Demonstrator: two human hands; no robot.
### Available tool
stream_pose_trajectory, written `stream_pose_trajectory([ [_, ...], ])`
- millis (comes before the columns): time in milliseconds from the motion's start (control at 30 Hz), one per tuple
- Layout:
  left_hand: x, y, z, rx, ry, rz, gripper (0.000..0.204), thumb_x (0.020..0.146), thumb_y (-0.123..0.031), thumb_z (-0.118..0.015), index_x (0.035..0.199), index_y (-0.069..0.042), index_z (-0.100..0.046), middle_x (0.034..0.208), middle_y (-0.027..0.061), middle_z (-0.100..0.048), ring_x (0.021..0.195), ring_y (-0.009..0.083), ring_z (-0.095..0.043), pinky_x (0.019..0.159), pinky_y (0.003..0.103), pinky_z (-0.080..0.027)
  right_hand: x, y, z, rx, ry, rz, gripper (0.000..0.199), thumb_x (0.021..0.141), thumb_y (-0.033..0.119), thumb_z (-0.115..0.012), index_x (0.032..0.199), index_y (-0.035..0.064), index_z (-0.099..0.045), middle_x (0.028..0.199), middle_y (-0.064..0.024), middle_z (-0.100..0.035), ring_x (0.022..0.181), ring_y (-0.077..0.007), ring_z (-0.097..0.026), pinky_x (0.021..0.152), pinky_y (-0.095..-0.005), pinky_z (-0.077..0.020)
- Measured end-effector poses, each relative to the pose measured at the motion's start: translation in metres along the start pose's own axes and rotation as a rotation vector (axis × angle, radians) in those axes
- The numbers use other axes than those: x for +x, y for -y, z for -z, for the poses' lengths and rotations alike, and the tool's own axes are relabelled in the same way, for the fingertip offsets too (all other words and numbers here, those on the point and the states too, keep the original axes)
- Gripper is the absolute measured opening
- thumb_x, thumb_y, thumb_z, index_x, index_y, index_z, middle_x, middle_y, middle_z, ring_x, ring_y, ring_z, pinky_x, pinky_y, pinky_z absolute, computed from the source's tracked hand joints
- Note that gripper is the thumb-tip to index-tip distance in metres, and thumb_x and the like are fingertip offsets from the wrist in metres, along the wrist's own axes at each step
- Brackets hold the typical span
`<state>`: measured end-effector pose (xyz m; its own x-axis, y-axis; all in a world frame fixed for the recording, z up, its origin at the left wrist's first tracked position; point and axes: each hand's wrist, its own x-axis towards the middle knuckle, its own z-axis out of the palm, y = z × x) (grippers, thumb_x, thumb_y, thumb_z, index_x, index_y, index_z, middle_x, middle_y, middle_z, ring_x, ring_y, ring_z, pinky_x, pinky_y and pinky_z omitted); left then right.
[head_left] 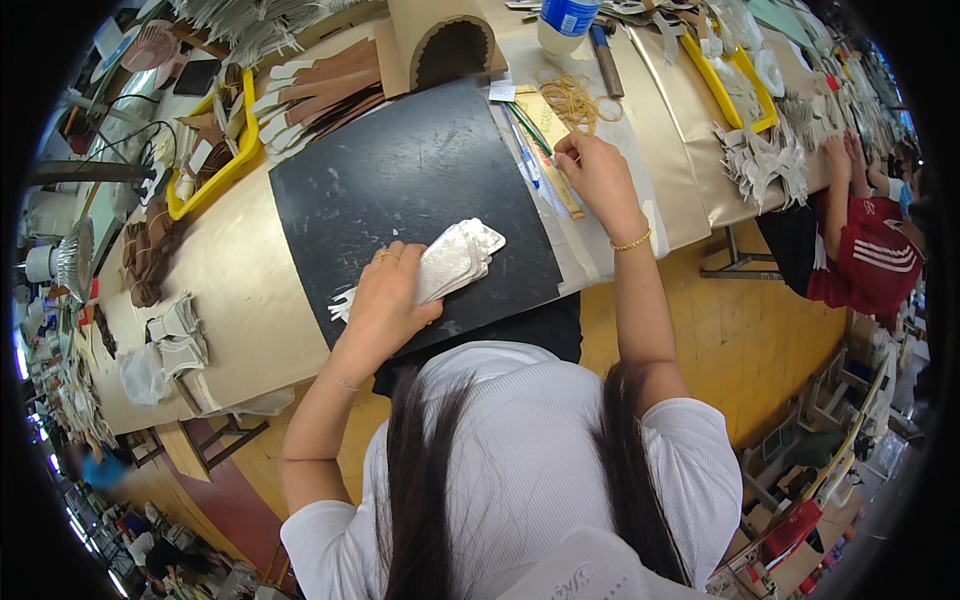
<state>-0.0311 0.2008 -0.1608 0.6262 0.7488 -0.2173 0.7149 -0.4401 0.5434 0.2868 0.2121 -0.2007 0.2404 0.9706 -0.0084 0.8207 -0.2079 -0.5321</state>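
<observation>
Down on the black mat (400, 170), the left hand (385, 300) lies curled over a stack of silvery-white cut pieces (455, 260), fingers closed on its near end and pressing it flat to the mat. The stack sits near the mat's near edge, fanned slightly, with its rounded far end pointing right and away. A ring shows on one finger of that hand.

The right hand (600, 175) is farther off and to the right, beyond the mat's right edge, with fingertips pinched together at a thin strip beside a blue pen (527, 160); whether it actually grips anything there I cannot tell. A gold bracelet (633, 241) circles its wrist. Just beyond that hand lies a loose heap of rubber bands (575, 100), and farther still stands a white bottle with a blue label (565, 20).

The mat rests on a long table covered in tan paper (250, 300). At the far left, a yellow tray (225, 165) holds brown and white cut pieces, and another yellow tray (730, 90) sits at the far right. A tan arched cardboard form (445, 40) stands beyond the mat. At the right, another person in a red shirt (865, 260) works at the same table, well apart.
</observation>
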Motion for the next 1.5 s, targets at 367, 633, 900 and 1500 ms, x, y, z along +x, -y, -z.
stream_pose_trajectory([
  [367, 0.0, -0.005, -0.004, 0.016, -0.038, -0.033, 0.056, 0.067, -0.012, -0.081, 0.115, 0.003, -0.056, 0.105, 0.0198, -0.058, 0.105, 0.0383, -0.057, 0.092, 0.043, -0.046, 0.037, 0.015, -0.032, -0.339, 0.009, -0.019, 0.015, 0.081, 0.016, -0.07, 0.084, 0.0022, -0.074, 0.085, -0.0222, -0.071, 0.08, -0.0395, -0.071, 0.073, -0.0492, -0.0564],
  [633, -0.006, -0.005, -0.009, 0.12, -0.049, -0.024, 0.065, 0.071, -0.028, -0.085, 0.122, 0.0, -0.057, 0.11, 0.0159, -0.059, 0.106, 0.0324, -0.057, 0.09, 0.042, -0.044, 0.046, 0.004, -0.02, -0.255, 0.021, -0.017, 0.023, 0.078, 0.025, -0.073, 0.081, 0.0017, -0.071, 0.08, -0.0214, -0.071, 0.074, -0.0368, -0.07, 0.069, -0.0475, -0.0535],
  [900, -0.025, 0.026, 0.017, -0.115, -0.417, -0.007, 0.065, 0.083, -0.042, -0.077, 0.131, -0.002, -0.059, 0.121, 0.0171, -0.06, 0.115, 0.0312, -0.057, 0.102, 0.041, -0.042, 0.039, 0.026, 0.007, 1.015, 0.255, 0.028, 0.022, 0.096, 0.008, -0.06, 0.117, -0.0009, -0.06, 0.091, -0.0093, -0.07, 0.079, -0.0137, -0.066, 0.07, -0.0251, -0.0522],
  [1500, 0.058, 0.42, 0.217, 0.441, -0.619, 0.589, 0.041, 0.088, -0.006, -0.059, 0.129, -0.008, -0.06, 0.13, 0.0129, -0.063, 0.119, 0.03, -0.062, 0.098, 0.051, -0.049, 0.029, 0.103, -0.1, 1.111, 0.16, 0.143, 0.022, 0.107, 0.024, -0.05, 0.107, 0.0023, -0.049, 0.108, -0.0213, -0.07, 0.1, -0.0245, -0.07, 0.09, -0.0335, -0.055],
])
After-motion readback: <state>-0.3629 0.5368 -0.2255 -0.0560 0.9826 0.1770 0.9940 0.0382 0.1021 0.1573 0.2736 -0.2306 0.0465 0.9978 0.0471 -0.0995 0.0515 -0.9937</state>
